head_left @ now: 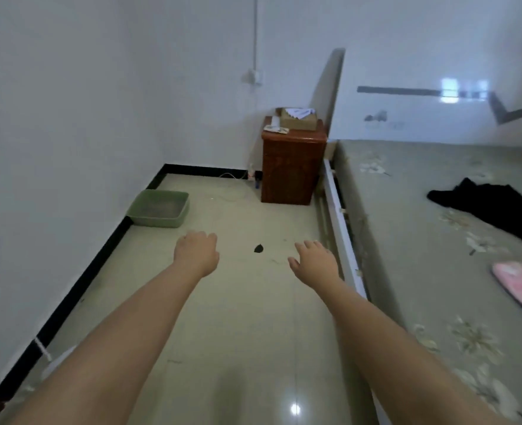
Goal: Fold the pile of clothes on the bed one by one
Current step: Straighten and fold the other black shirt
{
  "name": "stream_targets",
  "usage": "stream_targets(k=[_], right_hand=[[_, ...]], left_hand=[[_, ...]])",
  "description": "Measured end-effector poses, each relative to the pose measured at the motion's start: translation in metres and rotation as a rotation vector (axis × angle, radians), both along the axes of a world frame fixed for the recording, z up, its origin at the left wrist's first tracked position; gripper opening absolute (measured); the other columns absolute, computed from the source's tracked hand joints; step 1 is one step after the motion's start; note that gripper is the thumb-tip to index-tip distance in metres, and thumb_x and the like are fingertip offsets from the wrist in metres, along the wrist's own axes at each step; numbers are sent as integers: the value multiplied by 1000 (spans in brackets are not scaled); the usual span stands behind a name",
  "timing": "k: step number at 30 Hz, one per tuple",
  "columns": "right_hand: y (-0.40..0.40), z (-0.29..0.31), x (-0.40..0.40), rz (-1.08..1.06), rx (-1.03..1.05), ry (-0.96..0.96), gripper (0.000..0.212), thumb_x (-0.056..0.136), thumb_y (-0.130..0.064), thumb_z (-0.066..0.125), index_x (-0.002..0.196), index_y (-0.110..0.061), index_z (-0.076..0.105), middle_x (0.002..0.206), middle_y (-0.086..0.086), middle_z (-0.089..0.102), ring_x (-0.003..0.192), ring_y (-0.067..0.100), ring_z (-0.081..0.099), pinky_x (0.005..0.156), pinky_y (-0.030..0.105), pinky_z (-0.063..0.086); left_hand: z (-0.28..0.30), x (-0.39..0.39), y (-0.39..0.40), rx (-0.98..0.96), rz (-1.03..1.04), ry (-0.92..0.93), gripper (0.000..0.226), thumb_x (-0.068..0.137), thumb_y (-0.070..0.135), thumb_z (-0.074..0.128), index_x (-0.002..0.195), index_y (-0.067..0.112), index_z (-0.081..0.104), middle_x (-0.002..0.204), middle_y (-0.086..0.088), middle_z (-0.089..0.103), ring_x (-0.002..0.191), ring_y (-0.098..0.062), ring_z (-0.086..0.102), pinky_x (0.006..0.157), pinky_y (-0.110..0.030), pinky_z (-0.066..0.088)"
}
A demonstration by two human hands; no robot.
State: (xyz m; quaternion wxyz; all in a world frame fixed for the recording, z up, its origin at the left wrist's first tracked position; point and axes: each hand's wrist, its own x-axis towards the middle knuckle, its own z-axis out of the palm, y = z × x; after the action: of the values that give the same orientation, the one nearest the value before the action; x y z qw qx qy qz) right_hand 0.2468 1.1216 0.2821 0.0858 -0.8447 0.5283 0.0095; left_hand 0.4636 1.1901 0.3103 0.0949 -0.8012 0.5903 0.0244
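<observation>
A: Reaching out over the floor, both arms are stretched forward; the left hand (196,251) and right hand (315,262) are spread loosely, palms down, with nothing in them.

B: Why there, and not over the bed (413,228)?

A: My guess is the person stands beside it and hasn't turned to it; the bed runs along the right hand's side. The clothes are well apart from both hands: a crumpled black garment (493,207) lies on the floral sheet, and a pink piece (520,286) shows near the right edge, partly cut off.

B: So no folding begun?

A: It seems not; the black one lies in a heap.

B: And the room?

A: Glossy pale tiled floor (247,317), white walls with a black skirting, a green tray (159,208) by the wall, a wooden bedside cabinet (292,167) with a tissue box (298,118) on top, against the headboard
</observation>
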Motion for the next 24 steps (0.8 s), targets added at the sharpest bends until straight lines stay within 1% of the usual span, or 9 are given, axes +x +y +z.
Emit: stream_targets(k=[2,6,8,10,13,15,17,21,24], right_hand=[[-31,-2,-22,-94,5,17,44,96,-36,35,132,-11,39,133,9,45,125,24,37,99,37,35],[-100,-20,-87,-342,57,44,43,96,-35,36,131,-12,40,135,8,43,128,24,36,101,38,35],[-135,-30,-124,-455,77,40,41,96,-35,36,130,-12,42,134,8,45,126,23,39,99,36,37],[-172,-41,-162,-541,80,65,40,96,-35,36,129,-13,42,132,8,46,123,22,41,96,34,37],[-230,-51,-220,-619,101,135,41,96,-35,37,130,-13,41,133,7,44,125,22,39,98,35,34],[-271,-55,-258,-677,116,154,41,95,-35,37,129,-13,42,133,8,44,125,23,38,99,35,33],[-310,-54,-290,-736,125,157,40,95,-34,38,128,-12,43,132,9,44,124,24,38,99,35,33],[-388,-53,-334,-832,141,139,40,95,-33,36,128,-11,43,130,8,46,123,24,39,98,36,33],[-445,-64,-358,-896,149,119,42,95,-34,35,130,-12,41,132,6,45,124,22,38,98,35,33]], left_hand=[[-6,-13,-56,18,-105,8,36,95,30,38,125,11,44,128,-11,48,118,-27,44,92,-35,37],[-23,-65,-173,33,-320,25,33,94,27,38,121,12,47,124,-9,52,115,-26,47,90,-34,39],[-33,-96,-231,44,-409,70,30,93,23,39,118,12,50,122,-10,53,112,-25,49,88,-33,41],[-41,-128,-294,58,-493,96,31,94,22,38,120,11,48,123,-11,52,112,-26,49,87,-33,41],[-45,-178,-385,80,-588,92,31,95,23,37,121,8,46,123,-13,50,113,-26,46,88,-34,41],[-47,-211,-446,69,-651,52,31,95,26,37,120,8,47,121,-12,52,111,-26,48,86,-33,41],[-47,-241,-501,60,-699,29,32,96,26,36,120,9,47,119,-11,54,109,-26,50,84,-33,42],[-52,-289,-601,86,-797,-3,35,97,29,35,123,9,46,123,-10,53,112,-26,49,86,-33,42],[-67,-316,-675,113,-858,-12,29,96,27,36,113,8,50,116,-11,55,107,-26,51,84,-33,44]])
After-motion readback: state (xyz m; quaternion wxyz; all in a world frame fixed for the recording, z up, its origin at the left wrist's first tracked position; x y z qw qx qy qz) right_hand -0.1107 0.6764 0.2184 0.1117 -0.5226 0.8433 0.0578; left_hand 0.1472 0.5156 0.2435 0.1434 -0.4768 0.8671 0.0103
